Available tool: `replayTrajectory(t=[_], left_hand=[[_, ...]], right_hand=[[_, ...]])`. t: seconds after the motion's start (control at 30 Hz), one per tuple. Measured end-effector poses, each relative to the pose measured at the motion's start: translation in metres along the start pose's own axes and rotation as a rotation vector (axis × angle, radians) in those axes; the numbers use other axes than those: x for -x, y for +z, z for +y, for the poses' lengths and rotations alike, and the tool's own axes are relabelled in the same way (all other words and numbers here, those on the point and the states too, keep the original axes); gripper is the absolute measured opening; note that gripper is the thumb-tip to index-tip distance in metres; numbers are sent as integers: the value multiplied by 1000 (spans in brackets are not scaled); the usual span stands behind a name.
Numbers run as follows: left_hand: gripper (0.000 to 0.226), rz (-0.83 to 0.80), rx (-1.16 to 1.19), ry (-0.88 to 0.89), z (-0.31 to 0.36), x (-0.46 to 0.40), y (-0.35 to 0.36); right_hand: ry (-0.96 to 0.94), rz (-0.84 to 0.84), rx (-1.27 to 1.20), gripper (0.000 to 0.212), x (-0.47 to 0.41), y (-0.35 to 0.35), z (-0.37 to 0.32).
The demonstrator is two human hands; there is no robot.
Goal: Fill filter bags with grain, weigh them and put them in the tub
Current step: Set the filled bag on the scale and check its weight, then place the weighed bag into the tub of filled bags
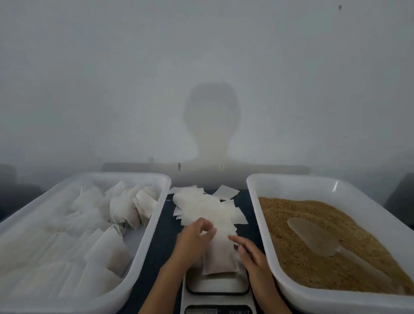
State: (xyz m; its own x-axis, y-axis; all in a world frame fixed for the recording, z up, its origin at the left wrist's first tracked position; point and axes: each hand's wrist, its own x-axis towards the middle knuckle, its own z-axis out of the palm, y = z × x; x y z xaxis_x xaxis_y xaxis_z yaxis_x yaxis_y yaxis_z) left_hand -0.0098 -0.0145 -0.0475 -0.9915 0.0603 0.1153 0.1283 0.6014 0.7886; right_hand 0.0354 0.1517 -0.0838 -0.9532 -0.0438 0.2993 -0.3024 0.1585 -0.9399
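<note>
**Weighing a filled bag**

Nearest sits the scale (217, 300), its display blurred. Between both hands a plump, papery filter bag (220, 256) rests on the platform. Left hand (194, 238) fingers curl at its top edge, seemingly pinching it; right hand (250, 252) fingers lie straight alongside. Likely next: read, then lift leftward into the smooth white tub (157, 234). Beyond the fingers, flat empty bags (209, 205); rightward, coarse brown grain (305, 248) with a translucent scoop (317, 240).

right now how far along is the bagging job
Done: many filled bags already lie in the left tub. In hand: one filled bag sits on the scale between both hands, left and right. Left: empty bags still piled behind, and plenty of grain in the right tub.
</note>
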Motion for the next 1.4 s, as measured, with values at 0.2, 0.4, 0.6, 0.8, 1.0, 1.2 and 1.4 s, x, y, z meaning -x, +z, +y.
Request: replayTrajectory(t=[0.2,0.4,0.6,0.8,1.0,1.2,1.4], left_hand=[[19,11,8,-54,10,5,3],[20,37,43,86,34,21,-17],[7,78,-7,235,70,34,-46],[12,141,78,362,128,25,-51],[20,8,503,462,185,15,-14],[20,-35,648,417,202,11,43],[21,-6,375,355,173,5,80]], right_hand=[[-39,1,82,30,3,0,-3],[-126,14,93,32,8,5,-18],[-230,76,64,25,22,26,-57],[-232,219,-117,34,28,10,-97],[11,367,-271,49,18,-58,-116],[205,271,-430,35,17,-127,-112],[253,199,-101,35,19,-179,-91]])
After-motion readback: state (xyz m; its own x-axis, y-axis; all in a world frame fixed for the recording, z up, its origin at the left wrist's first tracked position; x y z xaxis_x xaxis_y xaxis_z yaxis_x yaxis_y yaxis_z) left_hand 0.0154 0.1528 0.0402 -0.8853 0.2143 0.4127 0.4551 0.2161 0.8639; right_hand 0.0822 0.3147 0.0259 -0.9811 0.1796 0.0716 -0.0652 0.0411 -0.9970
